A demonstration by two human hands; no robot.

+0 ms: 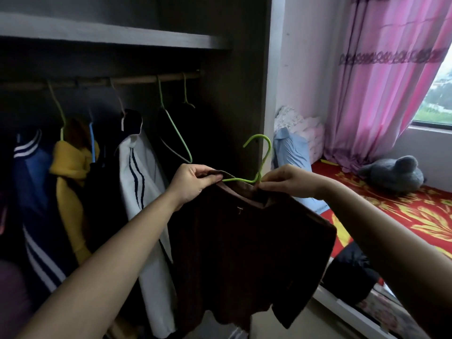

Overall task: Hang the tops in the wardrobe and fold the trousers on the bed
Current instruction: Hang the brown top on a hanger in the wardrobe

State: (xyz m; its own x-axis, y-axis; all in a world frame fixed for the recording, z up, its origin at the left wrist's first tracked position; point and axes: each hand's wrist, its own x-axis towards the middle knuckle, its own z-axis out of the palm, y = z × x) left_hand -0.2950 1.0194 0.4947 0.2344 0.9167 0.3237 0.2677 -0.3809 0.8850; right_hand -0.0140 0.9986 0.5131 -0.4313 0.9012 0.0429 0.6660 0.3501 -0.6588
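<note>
The left hand (194, 179) and the right hand (286, 180) hold a dark brown top (244, 245) up in front of the open wardrobe (234, 99). The left fingers (212, 178) pinch the collar at its left end. The right fingers (270, 185) pinch the collar at the neck of a green hanger (263, 152), whose arm runs inside the neckline and whose hook stands free above the top, not on the rail. The top hangs down from both grips, one sleeve drooping to the right.

Just behind, a white jacket (141, 182) with dark stripes hangs beside a yellow hoodie (69, 165) and a blue striped jacket (31, 182). An empty green hanger (176, 134) hangs to the right of them on the wooden rail (137, 79), under a shelf (110, 33).

To the right lies the bed (396, 216) with a red and yellow cover. On its near edge lies a dark garment (352, 272); what kind I cannot tell. Farther back are a light blue shirt (291, 149), a grey plush toy (396, 173) and a pink curtain (391, 81) by the window (437, 99).
</note>
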